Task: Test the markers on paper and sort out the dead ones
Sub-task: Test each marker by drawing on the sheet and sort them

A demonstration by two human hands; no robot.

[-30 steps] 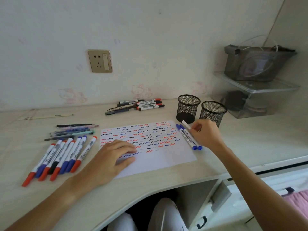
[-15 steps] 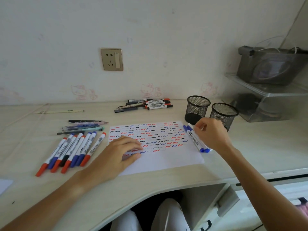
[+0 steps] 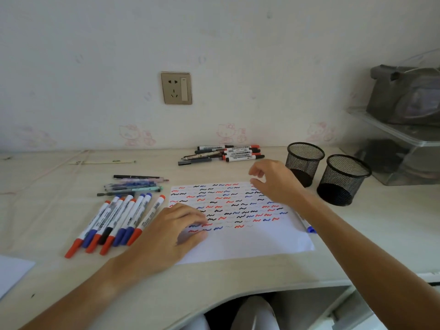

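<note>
Left hand (image 3: 166, 231) flat on the paper (image 3: 250, 244), fingers relaxed, pinning it to the bench (image 3: 381, 225). Right hand (image 3: 273, 179) above the squiggles, fingers loosely open, empty.

Wall socket (image 3: 176, 88); grey bag (image 3: 409, 94) on clear shelf (image 3: 390, 129).

A home study corner, most likely a bedroom desk. Told by faded pink cartoon-cat stickers (image 3: 135, 135) along the white wall at 12 o'clock, a gold wall socket with switch (image 3: 176, 88) above them, and a pale wood-grain desk (image 3: 47, 198) with a curved front edge over a knee gap. Further domestic signs at 2 o'clock: two black mesh pen cups (image 3: 305, 166), clear stacked storage trays (image 3: 392, 148) and a grey pouch (image 3: 404, 94) on top.
</note>
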